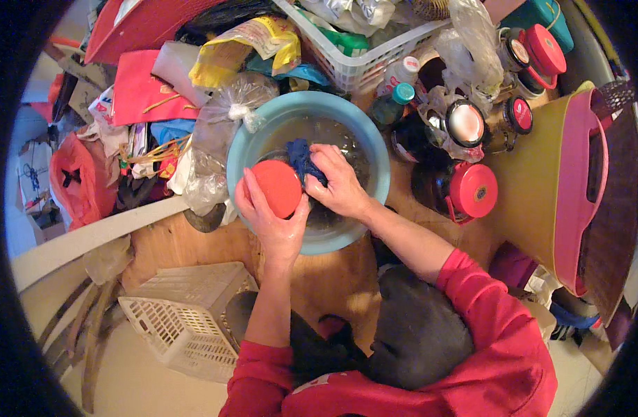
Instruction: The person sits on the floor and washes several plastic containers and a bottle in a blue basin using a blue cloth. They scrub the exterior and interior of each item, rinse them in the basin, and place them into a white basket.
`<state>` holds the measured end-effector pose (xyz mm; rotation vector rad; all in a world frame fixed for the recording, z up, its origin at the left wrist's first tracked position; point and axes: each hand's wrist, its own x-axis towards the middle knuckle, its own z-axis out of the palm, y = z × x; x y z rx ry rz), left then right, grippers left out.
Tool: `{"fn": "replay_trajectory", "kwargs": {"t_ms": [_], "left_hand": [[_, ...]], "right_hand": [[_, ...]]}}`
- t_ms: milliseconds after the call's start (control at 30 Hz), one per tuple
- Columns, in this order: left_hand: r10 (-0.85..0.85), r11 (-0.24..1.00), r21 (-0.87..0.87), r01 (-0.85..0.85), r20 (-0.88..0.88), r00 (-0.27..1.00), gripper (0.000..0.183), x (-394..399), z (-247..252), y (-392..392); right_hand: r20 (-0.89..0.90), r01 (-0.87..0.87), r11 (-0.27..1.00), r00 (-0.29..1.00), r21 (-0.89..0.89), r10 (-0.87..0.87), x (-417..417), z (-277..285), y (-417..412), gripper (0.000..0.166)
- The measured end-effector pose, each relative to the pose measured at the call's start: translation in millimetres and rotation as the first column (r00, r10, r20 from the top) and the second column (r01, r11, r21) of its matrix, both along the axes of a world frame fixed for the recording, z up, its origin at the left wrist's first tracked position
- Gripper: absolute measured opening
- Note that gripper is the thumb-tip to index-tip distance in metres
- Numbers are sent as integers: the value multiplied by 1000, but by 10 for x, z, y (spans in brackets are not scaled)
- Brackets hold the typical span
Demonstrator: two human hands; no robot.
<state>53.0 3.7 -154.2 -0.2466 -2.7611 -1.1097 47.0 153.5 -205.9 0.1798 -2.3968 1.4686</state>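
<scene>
A blue plastic basin [308, 249] with water in it stands on the wooden floor before me. Over its left part, my left hand [272, 224] grips a round red lid [277, 187], fingers on one side and thumb on the other. Bunched in my right hand [337, 180] is a wet dark blue cloth [299, 156], close to the lid's right edge. Whether the red piece is a lid alone or sits on a container cannot be told, as its underside is hidden.
Right of the basin stand jars with red lids [473, 190], a bottle with a teal cap [403, 94] and a yellow and pink tub [569, 193]. A white plastic basket [358, 62] is behind, another basket [183, 323] lies front left. Plastic bags [209, 140] crowd the left rim.
</scene>
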Motion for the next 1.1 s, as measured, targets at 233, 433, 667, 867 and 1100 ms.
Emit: {"fn": "replay_trajectory", "kwargs": {"t_ms": [233, 433, 667, 867, 1100], "left_hand": [[-111, 993, -36, 115, 91, 990, 99, -42, 123, -112], [-222, 972, -74, 224, 45, 974, 99, -93, 101, -188], [-143, 985, -96, 144, 20, 990, 97, -63, 75, -110], [24, 992, -123, -35, -89, 996, 94, -76, -73, 89], [257, 942, -195, -274, -109, 960, 96, -110, -67, 266]], "right_hand": [[-41, -130, 989, 991, -73, 127, 137, 24, 121, 27], [203, -520, 843, 819, -137, 537, -823, -98, 107, 33], [69, -356, 915, 925, -191, 375, -670, -180, 24, 31], [13, -173, 982, 984, -77, 175, 212, -87, 176, 23], [395, -310, 898, 902, 312, 174, 216, -101, 307, 29]]}}
